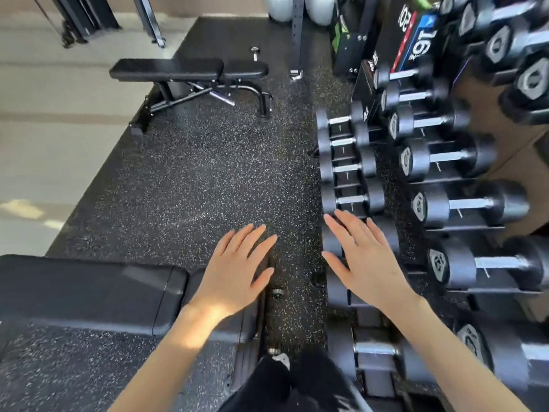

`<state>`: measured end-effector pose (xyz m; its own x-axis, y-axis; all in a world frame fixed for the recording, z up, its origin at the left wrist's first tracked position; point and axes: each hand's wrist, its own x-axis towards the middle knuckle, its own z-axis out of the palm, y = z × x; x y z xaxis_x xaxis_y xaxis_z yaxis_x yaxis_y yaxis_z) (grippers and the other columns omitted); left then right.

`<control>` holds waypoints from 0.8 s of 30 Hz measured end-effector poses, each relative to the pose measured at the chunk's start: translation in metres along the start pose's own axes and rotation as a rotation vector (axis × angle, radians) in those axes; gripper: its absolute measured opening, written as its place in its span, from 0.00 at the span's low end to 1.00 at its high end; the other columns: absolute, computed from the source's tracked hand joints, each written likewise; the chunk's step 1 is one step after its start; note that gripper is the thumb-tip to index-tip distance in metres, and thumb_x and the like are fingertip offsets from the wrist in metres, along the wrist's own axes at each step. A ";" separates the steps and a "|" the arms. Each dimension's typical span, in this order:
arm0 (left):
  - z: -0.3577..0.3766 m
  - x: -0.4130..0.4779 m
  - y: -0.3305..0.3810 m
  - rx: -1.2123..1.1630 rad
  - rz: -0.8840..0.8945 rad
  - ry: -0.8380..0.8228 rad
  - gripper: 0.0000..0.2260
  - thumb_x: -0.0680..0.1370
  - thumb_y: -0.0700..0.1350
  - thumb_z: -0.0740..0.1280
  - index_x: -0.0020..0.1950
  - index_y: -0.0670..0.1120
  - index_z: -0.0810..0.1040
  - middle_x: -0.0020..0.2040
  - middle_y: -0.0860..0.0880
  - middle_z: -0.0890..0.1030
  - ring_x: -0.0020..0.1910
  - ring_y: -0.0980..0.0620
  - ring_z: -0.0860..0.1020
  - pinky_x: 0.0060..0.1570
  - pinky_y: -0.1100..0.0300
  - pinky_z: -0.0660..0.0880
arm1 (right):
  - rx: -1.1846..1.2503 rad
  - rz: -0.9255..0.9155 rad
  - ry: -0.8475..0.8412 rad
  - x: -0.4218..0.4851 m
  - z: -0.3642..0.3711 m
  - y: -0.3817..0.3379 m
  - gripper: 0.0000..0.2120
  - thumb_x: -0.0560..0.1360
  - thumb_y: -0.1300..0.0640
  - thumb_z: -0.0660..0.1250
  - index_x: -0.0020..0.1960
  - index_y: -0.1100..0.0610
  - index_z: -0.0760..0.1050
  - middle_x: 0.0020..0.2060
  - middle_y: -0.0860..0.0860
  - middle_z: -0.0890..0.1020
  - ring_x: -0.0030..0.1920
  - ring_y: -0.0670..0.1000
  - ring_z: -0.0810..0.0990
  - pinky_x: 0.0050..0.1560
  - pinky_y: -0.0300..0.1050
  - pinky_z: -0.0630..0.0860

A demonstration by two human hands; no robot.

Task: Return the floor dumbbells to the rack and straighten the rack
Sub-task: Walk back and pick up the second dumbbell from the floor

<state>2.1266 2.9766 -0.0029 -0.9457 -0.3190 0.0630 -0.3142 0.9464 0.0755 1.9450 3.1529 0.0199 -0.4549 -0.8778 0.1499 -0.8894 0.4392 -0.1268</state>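
Now both hands are out flat, holding nothing: left hand (234,272) over the near bench (89,292), right hand (368,263) over the lowest row of the rack (463,230), fingers straight and slightly spread. Racked dumbbells (445,157) lie side by side, handles running left to right. One floor dumbbell (254,53) sits far ahead, just behind the far bench (178,69), handle pointing away, well apart from both hands.

Black rubber flooring (208,173) flecked with white spreads ahead of your left fingers (249,239). Far beyond them and to their left, an adjustable bench (190,69) stands near the mat's edge, where pale floor (44,129) begins. A second padded bench (89,289) lies just left of those fingers. Sunlight patches (22,208) fall on the pale floor.
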 end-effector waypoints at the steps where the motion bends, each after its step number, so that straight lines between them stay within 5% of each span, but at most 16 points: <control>1: 0.000 0.009 -0.002 -0.016 0.005 0.008 0.24 0.79 0.57 0.51 0.73 0.50 0.65 0.73 0.47 0.67 0.72 0.46 0.63 0.71 0.47 0.59 | 0.002 0.001 0.014 0.010 0.000 0.005 0.27 0.76 0.44 0.53 0.71 0.56 0.64 0.67 0.55 0.72 0.67 0.55 0.71 0.66 0.59 0.67; 12: 0.033 0.124 -0.010 -0.038 -0.034 -0.038 0.23 0.78 0.56 0.53 0.71 0.49 0.69 0.71 0.47 0.69 0.69 0.45 0.68 0.68 0.47 0.65 | -0.004 0.002 -0.169 0.095 0.046 0.088 0.28 0.75 0.42 0.51 0.71 0.54 0.63 0.67 0.54 0.71 0.68 0.54 0.69 0.67 0.56 0.64; 24: 0.018 0.274 -0.034 0.004 -0.015 -0.021 0.24 0.78 0.57 0.52 0.70 0.49 0.70 0.69 0.47 0.71 0.69 0.45 0.69 0.67 0.45 0.65 | 0.036 -0.054 -0.081 0.223 0.031 0.170 0.27 0.75 0.43 0.53 0.69 0.55 0.66 0.64 0.55 0.75 0.66 0.55 0.72 0.65 0.59 0.69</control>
<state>1.8763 2.8578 -0.0062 -0.9424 -0.3319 0.0413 -0.3284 0.9417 0.0726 1.6942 3.0257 0.0010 -0.3997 -0.9133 0.0778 -0.9097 0.3848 -0.1561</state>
